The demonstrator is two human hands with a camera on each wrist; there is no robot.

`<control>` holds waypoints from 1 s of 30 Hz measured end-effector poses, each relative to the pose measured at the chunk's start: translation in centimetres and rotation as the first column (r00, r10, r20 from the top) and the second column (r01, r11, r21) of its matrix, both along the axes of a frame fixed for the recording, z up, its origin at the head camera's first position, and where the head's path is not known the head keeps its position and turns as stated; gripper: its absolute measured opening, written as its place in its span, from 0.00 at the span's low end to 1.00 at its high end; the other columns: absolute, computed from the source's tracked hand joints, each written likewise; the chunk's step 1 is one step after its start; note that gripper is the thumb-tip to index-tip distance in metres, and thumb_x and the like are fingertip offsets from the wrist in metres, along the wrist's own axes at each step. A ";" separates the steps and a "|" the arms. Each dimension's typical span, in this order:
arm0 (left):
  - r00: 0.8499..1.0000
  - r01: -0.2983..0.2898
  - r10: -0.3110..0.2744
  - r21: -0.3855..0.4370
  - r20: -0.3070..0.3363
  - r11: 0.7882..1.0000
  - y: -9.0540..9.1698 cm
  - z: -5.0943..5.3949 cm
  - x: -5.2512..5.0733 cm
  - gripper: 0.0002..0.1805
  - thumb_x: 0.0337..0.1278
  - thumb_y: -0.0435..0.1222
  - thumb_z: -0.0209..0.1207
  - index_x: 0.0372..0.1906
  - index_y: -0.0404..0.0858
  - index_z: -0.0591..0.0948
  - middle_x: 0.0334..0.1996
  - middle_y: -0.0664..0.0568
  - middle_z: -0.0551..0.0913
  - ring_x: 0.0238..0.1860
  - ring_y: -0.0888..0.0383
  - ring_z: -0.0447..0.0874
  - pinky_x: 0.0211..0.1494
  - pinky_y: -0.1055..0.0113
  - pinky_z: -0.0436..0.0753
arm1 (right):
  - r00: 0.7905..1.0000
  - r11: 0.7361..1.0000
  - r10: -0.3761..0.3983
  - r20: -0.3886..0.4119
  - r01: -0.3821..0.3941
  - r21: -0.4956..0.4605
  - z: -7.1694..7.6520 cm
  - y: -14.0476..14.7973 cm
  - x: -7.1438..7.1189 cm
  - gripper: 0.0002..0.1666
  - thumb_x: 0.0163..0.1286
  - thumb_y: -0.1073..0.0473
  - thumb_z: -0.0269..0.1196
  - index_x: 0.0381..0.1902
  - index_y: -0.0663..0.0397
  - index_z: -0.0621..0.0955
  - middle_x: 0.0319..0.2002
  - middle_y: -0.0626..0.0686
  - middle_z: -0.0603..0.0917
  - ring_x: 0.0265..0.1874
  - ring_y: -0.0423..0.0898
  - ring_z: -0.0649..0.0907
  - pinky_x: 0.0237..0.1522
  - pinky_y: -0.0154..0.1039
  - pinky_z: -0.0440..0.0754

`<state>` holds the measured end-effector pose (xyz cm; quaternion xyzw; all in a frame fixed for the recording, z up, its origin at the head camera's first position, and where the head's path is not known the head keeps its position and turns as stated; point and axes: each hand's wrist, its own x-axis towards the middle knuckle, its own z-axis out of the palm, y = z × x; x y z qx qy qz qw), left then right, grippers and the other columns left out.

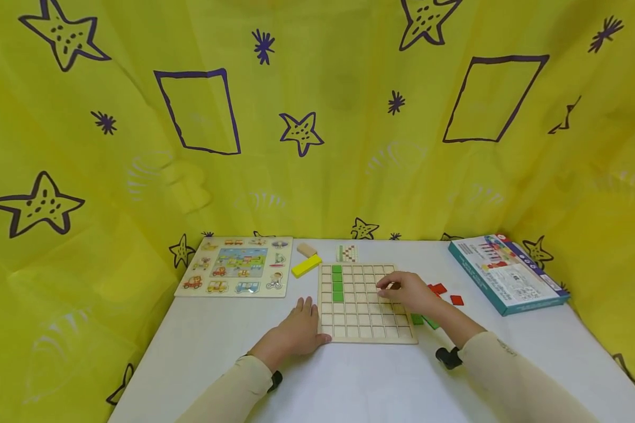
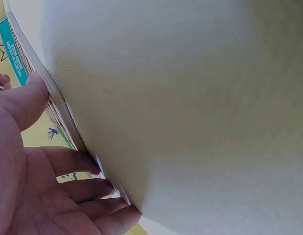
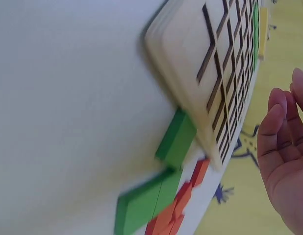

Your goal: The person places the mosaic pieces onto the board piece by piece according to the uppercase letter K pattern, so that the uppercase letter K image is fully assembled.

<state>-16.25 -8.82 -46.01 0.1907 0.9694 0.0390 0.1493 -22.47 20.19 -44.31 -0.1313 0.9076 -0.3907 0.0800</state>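
Note:
A wooden grid board (image 1: 367,336) (image 3: 183,44) lies on the white table, with several green squares (image 1: 337,282) in a column near its left side. The left hand (image 1: 295,330) (image 2: 38,196) rests at the board's left edge, fingers extended, thumb touching the frame by the near corner. Over the board's right part is the right hand (image 1: 408,291) (image 3: 291,147), its fingers loosely bent and thumb near them; no piece shows between them. Loose green pieces (image 1: 417,319) (image 3: 178,139) and red pieces (image 1: 457,300) (image 3: 199,171) lie to the board's right.
A picture puzzle (image 1: 206,264) lies at the back left. Between it and the board are a yellow block (image 1: 306,265) and a tan block (image 1: 307,250). Behind the board lies a small patterned card (image 1: 347,254). A teal-edged box (image 1: 508,273) is at the back right, before a yellow curtain (image 1: 344,176).

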 end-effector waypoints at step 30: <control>0.999 0.033 -0.033 0.010 -0.006 0.999 -0.2 -0.4 -0.1 0.47 0.69 0.59 0.54 0.73 0.23 0.63 0.75 0.30 0.56 0.76 0.35 0.51 0.76 0.50 0.60 | 0.992 0.987 -0.098 0.077 0.087 0.135 -1.9 10.5 5.1 0.15 0.62 0.54 0.74 0.43 0.56 0.86 0.35 0.50 0.80 0.38 0.49 0.76 0.36 0.39 0.77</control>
